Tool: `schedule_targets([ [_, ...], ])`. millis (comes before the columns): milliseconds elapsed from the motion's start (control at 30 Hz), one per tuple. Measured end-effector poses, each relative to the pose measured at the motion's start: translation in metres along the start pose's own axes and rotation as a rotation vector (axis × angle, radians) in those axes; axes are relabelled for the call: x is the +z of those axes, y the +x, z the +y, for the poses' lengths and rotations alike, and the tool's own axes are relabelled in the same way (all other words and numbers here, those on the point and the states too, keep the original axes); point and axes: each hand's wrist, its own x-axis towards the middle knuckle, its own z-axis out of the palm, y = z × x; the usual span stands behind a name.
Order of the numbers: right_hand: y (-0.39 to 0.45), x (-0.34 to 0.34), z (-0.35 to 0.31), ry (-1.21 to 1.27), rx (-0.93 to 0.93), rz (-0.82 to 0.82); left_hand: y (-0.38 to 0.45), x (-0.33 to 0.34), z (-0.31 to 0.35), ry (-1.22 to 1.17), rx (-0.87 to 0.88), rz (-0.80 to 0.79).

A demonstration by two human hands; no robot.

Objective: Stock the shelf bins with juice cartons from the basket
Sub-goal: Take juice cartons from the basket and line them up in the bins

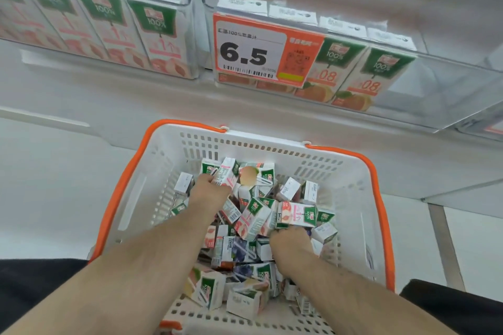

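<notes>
Both hands [211,189] grip cartons [296,216], in basket [272,144]

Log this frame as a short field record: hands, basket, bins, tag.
left hand: in the basket, grips a pink carton
right hand: in the basket, grips a carton lying on its side
basket: white, orange handles, loose cartons piled inside
left bin: full row of upright cartons
right bin: cartons on its left, space on its right
price tag: reads 6.5, on the right bin

White basket [141,193], orange rim; green-white-pink cartons [254,219]; orange price tag [268,51], black 6.5.
</notes>
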Motion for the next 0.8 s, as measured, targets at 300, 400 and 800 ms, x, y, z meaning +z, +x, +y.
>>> schedule_targets([
  [300,-0.053,-0.065,0.028,0.460,-0.082,0.079,-0.039,-0.060,0.016,-0.572,0.020,-0.193],
  [400,-0.084,-0.101,0.051,0.761,-0.087,0.101,-0.066,-0.075,0.039,-0.665,0.083,-0.396],
  [800,-0.175,-0.145,0.119,1.513,-0.144,0.180,-0.145,-0.078,0.102,-0.944,0.043,-0.547],
])
